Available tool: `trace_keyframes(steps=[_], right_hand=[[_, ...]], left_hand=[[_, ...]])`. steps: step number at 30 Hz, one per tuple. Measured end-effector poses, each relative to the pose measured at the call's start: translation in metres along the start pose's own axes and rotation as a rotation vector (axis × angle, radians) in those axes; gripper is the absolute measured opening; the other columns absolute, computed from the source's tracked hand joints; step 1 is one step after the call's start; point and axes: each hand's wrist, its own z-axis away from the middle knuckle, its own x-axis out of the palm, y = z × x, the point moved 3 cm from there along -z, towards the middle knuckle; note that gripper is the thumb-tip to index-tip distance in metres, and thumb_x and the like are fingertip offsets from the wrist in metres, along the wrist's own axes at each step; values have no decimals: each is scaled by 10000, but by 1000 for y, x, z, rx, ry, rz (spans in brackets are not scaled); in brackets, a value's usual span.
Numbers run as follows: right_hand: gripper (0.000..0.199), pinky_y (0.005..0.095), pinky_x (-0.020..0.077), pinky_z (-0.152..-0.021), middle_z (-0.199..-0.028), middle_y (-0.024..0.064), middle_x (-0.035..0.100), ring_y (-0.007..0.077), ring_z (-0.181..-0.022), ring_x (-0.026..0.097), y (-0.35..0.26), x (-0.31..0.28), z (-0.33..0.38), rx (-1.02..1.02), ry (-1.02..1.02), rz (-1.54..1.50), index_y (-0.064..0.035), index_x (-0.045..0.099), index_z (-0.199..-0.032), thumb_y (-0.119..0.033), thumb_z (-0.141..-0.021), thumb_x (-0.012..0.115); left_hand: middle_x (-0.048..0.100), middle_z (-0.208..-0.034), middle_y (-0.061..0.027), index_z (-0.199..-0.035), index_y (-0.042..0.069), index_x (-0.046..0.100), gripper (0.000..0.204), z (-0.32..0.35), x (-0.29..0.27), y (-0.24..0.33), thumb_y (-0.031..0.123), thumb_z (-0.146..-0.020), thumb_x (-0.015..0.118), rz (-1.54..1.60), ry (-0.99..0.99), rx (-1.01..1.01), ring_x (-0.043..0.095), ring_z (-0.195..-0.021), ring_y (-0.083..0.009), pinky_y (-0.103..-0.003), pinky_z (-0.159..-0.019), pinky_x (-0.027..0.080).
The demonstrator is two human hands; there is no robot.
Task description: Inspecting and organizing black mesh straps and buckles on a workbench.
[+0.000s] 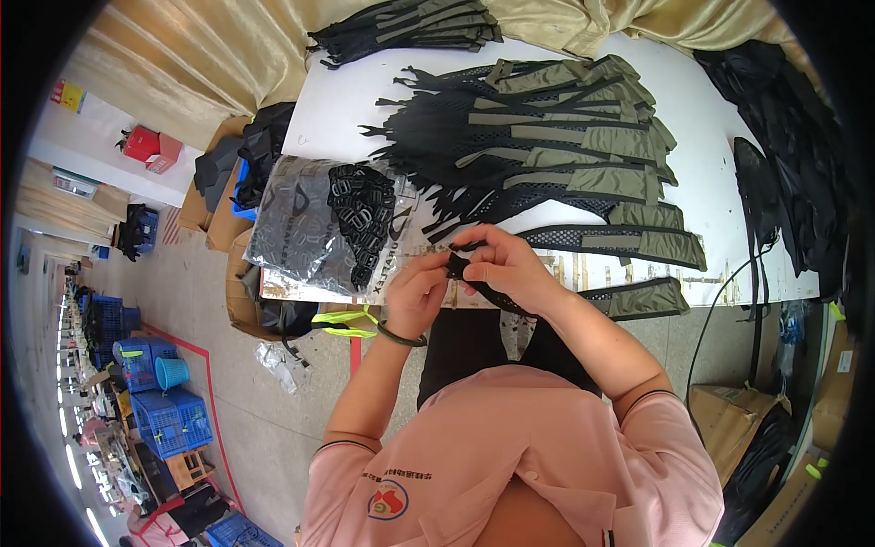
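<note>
At the table's near edge, my left hand point(417, 290) and my right hand point(507, 267) meet, fingers pinched around a small black piece point(458, 265). It appears to be the narrow end of a black-and-olive shoulder strap point(635, 299), whose wide end lies to the right, partly over the edge. My fingers hide whether a buckle is on it. Just beyond, another strap point(638, 242) lies flat. Several more mesh-backed straps point(583, 137) are fanned out in a pile, olive ends to the right. Left of my hands, a clear plastic bag point(296, 228) holds many black plastic buckles point(361, 219).
Another strap bundle point(410, 27) lies at the table's far left. Black fabric pieces point(775, 155) hang over the right side, with a thin cord below. Cardboard boxes point(246, 283) stand left of the table, and another carton point(732, 424) at right. Blue crates point(171, 422) are farther left.
</note>
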Motion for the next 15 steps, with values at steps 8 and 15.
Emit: trace_keyframes(steps=[8, 15], right_hand=[[133, 349, 402, -769, -789, 41, 604, 235, -768, 563, -3, -1, 8, -570, 20, 929, -102, 665, -882, -79, -753, 688], [175, 337, 424, -683, -778, 51, 557, 234, -766, 534, 5, 5, 20, -624, 144, 805, -107, 647, -860, -40, -715, 720]], left_hand=[[624, -909, -40, -1056, 35, 574, 140, 14, 22, -17, 106, -940, 541, 1309, 40, -1096, 598, -733, -121, -261, -640, 485], [607, -878, -29, -955, 47, 541, 77, 25, 33, -15, 113, -933, 572, 956, -5, -1046, 594, -769, -96, -244, -647, 521]])
